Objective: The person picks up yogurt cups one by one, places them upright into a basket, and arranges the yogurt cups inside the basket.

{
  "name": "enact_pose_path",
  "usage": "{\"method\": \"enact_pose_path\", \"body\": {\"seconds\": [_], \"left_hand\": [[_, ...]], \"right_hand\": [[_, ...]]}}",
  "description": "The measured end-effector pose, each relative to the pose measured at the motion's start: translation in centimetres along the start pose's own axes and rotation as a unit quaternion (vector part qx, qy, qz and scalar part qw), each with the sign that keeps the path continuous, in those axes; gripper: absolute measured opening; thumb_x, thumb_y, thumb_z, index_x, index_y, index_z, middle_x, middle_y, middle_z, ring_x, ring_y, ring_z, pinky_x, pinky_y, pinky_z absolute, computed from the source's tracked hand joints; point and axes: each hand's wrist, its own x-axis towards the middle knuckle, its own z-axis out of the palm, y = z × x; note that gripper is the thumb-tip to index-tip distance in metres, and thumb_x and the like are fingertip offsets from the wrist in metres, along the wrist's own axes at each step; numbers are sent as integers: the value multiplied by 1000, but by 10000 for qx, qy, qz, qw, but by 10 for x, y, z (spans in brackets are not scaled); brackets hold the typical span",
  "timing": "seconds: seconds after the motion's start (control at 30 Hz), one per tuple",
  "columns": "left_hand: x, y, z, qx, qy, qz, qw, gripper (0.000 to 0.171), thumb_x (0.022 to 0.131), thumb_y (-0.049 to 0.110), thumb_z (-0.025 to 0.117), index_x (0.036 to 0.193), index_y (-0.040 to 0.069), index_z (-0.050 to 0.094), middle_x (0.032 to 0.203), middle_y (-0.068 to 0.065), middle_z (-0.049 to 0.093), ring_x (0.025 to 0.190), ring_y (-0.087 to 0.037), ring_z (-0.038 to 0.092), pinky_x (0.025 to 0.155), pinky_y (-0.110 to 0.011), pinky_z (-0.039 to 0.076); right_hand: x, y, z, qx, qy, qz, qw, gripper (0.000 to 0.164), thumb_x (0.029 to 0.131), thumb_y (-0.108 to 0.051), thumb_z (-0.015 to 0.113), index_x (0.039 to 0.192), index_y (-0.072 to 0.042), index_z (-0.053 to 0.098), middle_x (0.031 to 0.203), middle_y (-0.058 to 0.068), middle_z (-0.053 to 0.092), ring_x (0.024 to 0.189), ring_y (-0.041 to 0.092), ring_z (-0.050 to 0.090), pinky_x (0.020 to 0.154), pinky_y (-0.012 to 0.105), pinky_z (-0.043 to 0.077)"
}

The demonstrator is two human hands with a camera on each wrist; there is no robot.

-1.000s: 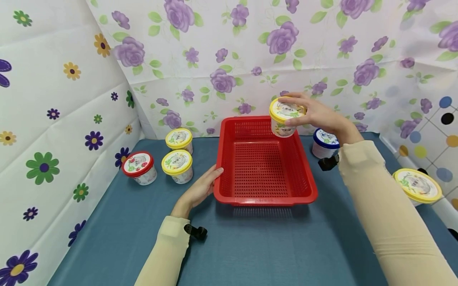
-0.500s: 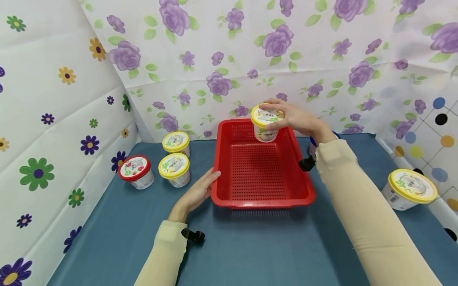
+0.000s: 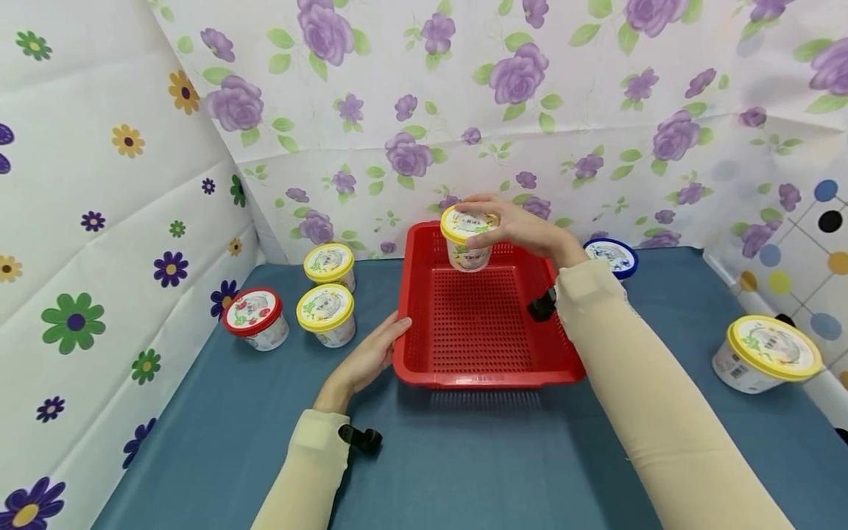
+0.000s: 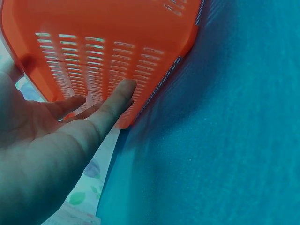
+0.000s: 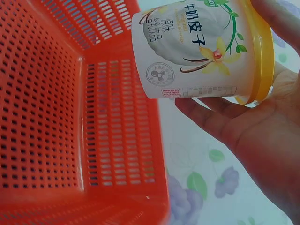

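My right hand (image 3: 526, 227) grips a white tub with a yellow lid (image 3: 467, 254), thumb and fingers around its lid and side. It hangs upright over the far left part of a red plastic basket (image 3: 490, 379). Printed on the tub (image 5: 197, 56), seen in the right wrist view, are a yellow flower and Chinese lettering. My left hand (image 3: 364, 357) holds the basket's left side, thumb at the rim. In the left wrist view, its fingers (image 4: 112, 105) lie along the slotted outer wall. No tub shows inside the basket.
Left of the basket stand a red-lidded tub (image 3: 255, 316) and two yellow-lidded tubs, a near one (image 3: 326, 313) and a far one (image 3: 330, 265). A blue-lidded tub (image 3: 611, 256) is partly behind my right sleeve. Another yellow-lidded tub (image 3: 762, 357) stands far right. Patterned sheets enclose the blue table (image 3: 464, 464).
My right hand has carried the yellow-lidded tub leftward and slightly down, from the basket's far right corner to over its far left part. My left hand stays on the basket.
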Motion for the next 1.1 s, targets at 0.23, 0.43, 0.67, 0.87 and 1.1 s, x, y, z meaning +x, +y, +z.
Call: {"method": "enact_pose_path", "body": {"seconds": [0.23,0.43,0.67,0.87,1.1], "left_hand": [[-1,-1,0,4,-25,-22,10000,58,113,41,42,164,19,26,158,-15,45,138,-34,52,109,-39,49],[-1,1,0,-24,-55,17,10000,58,113,39,41,164,17,25,157,-18,46,136,-37,52,108,-40,50],[0,0,0,-7,-121,32,9999,61,113,38,42,165,13,23,156,-20,45,135,-38,52,107,-43,51],[1,-1,-1,-43,-97,34,9999,60,112,38,42,164,14,24,157,-20,45,135,-38,53,106,-40,51],[0,-1,-1,-45,-68,18,10000,61,112,39,43,165,15,23,158,-20,43,136,-38,52,106,-40,51]], "right_hand": [[14,7,12,111,-29,-18,9999,75,92,-29,80,158,-22,46,169,0,20,154,27,17,119,58,28],[24,16,21,233,-27,65,9997,76,91,-28,80,159,-20,46,171,4,17,155,28,17,119,58,29],[35,32,26,359,19,203,9991,77,89,-26,83,157,-21,48,170,4,17,148,29,26,117,56,33],[43,46,32,469,54,304,9984,78,87,-23,84,157,-21,49,165,4,25,141,29,35,113,54,38],[48,55,39,477,17,501,9976,77,87,-26,85,155,-23,50,168,1,20,143,29,33,114,54,39]]}}
